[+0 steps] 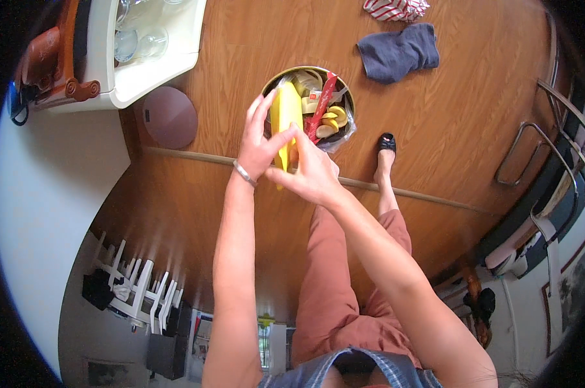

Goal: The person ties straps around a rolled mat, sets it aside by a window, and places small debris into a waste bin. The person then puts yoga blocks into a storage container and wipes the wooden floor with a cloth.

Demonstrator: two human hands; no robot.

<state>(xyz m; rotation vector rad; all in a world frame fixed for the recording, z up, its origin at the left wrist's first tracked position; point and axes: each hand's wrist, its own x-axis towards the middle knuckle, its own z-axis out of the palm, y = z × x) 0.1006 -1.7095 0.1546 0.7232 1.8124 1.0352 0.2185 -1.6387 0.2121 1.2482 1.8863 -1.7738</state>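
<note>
A long, smooth yellow thing (286, 107), perhaps a packet, is between my two hands over a round bin. Its near end narrows to a point. My left hand (257, 139) grips it from the left, with the thumb across its near part. From the right, my right hand (310, 171) holds its near end, the index finger lying along it and the thumb below. The bin (352, 97) is lined with a clear plastic bag. Inside lie a red wrapper strip (319, 107), yellow-edged peel or fruit slices (331, 121) and crumpled packaging. My hands hide part of the bin's near rim.
A grey-blue cloth (399, 53) and a red-striped cloth (396, 8) lie on the wooden floor. At the left are a round pinkish scale (169, 118) and a white cabinet (153, 74) with glassware. My sandaled foot (386, 145) is right of the bin. Metal-framed chairs (531, 155) stand far right.
</note>
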